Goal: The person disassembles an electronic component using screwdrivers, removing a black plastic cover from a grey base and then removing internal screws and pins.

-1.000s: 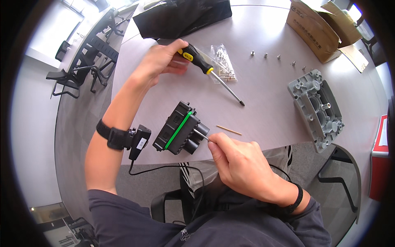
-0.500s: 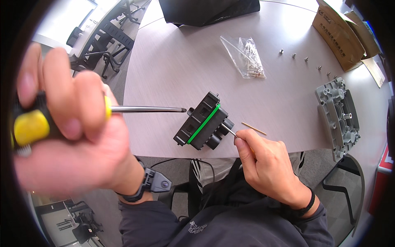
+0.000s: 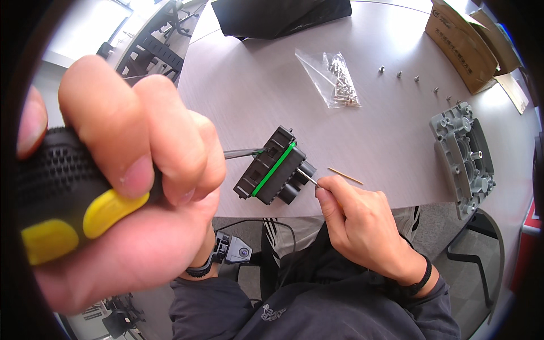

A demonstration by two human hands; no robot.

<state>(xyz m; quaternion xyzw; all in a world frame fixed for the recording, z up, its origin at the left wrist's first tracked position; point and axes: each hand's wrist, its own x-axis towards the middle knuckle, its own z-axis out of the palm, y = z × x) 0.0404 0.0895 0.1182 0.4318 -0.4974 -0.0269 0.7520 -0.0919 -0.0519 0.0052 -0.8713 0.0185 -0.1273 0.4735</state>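
Observation:
My left hand (image 3: 164, 232), large and close to the camera, is closed around the black and yellow handle of a screwdriver (image 3: 62, 161). Its steel shaft points right, and the tip meets the left side of a black connector housing (image 3: 266, 175) in this view; whether it goes into a slot I cannot tell. The housing has a green seal band and two round black stubs, and stands tilted near the table's front edge. From the other side, my right hand (image 3: 365, 224) pinches a thin metal rod (image 3: 306, 177) whose far end enters the housing beside the stubs. My fingers hide the rod's near end.
A thin brass-coloured pin (image 3: 344, 175) lies right of the housing. Farther back are a clear bag of metal pins (image 3: 343, 85), several loose screws (image 3: 399, 74), a grey metal casting (image 3: 464, 161) and an open cardboard box (image 3: 462, 48). A black bag (image 3: 283, 17) sits at the far edge.
My left hand has moved right and nearer the camera with the screwdriver, bringing its tip over the housing's left side. My right hand keeps its pinch on the rod.

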